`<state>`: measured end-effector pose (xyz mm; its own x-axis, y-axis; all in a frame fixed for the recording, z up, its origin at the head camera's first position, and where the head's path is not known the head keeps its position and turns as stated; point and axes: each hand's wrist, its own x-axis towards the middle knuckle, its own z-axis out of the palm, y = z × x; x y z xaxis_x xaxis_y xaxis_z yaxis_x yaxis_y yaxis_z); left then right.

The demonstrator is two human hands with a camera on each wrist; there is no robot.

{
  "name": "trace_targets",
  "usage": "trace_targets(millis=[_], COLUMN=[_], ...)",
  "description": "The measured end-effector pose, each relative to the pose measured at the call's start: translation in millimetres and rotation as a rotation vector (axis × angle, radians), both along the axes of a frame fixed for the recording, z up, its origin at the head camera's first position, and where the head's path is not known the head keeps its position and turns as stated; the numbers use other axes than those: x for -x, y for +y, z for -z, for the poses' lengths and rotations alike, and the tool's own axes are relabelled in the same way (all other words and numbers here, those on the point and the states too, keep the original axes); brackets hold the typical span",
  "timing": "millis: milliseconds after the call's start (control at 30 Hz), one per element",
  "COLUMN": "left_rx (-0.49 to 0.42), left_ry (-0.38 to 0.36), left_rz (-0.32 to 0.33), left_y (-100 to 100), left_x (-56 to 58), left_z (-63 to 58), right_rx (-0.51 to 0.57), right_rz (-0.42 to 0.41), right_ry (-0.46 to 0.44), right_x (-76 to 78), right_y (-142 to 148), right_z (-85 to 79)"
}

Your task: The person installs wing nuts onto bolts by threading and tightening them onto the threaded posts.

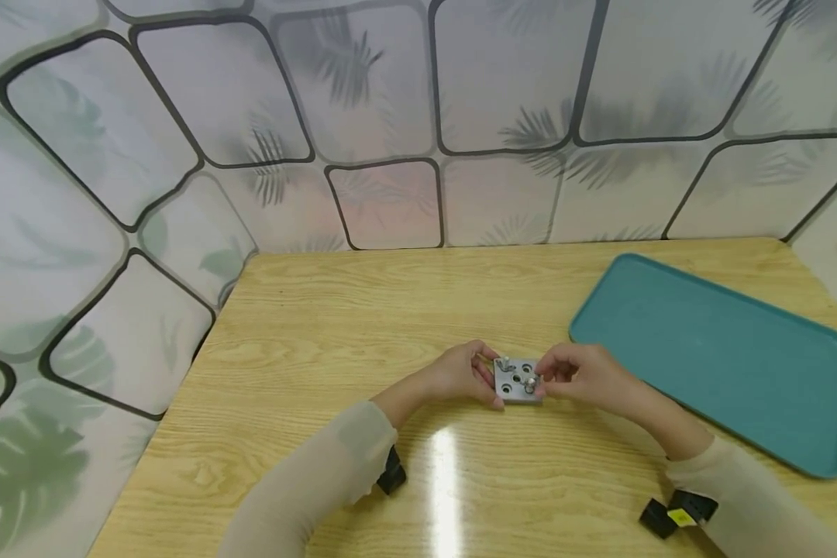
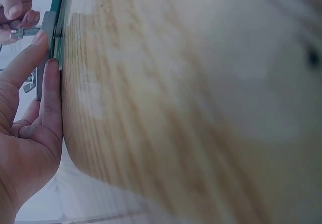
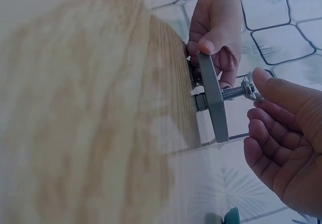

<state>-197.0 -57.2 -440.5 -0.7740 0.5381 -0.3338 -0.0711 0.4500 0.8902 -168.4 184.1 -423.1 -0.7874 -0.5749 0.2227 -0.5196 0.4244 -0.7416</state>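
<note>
A small square metal plate (image 1: 519, 397) with several round holes is held just over the table. My left hand (image 1: 460, 375) grips its left edge, thumb on the near side. Through the plate runs a threaded bolt (image 3: 233, 93), its hex head (image 3: 200, 102) on the table side. A wing nut (image 3: 249, 87) sits near the bolt's free end. My right hand (image 1: 587, 375) pinches this wing nut between thumb and index finger, the other fingers loosely curled. A second wing nut (image 2: 30, 86) is on another bolt at the plate's far left corner.
A teal tray (image 1: 711, 349) lies at the right on the wooden table (image 1: 307, 333). A patterned covering (image 1: 384, 201) rises behind the table's back edge. Black wrist devices (image 1: 393, 471) hang under both sleeves.
</note>
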Motion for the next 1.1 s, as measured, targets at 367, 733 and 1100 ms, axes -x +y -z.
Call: trace_targets(millis=[367, 733, 1100], left_rx=[0.005, -0.007, -0.004], left_ry=[0.001, 0.001, -0.004], left_rz=[0.009, -0.006, -0.002], left_y=[0, 0, -1], left_x=[-0.3, -0.2, 0.6], left_z=[-0.4, -0.2, -0.4], right_rx=[-0.010, -0.082, -0.079], right_rz=[-0.062, 0.022, 0.015], right_ry=[0.039, -0.012, -0.002], right_x=[-4.7, 2.7, 6.0], right_y=[4, 2, -6], right_z=[-1.6, -0.3, -0.3])
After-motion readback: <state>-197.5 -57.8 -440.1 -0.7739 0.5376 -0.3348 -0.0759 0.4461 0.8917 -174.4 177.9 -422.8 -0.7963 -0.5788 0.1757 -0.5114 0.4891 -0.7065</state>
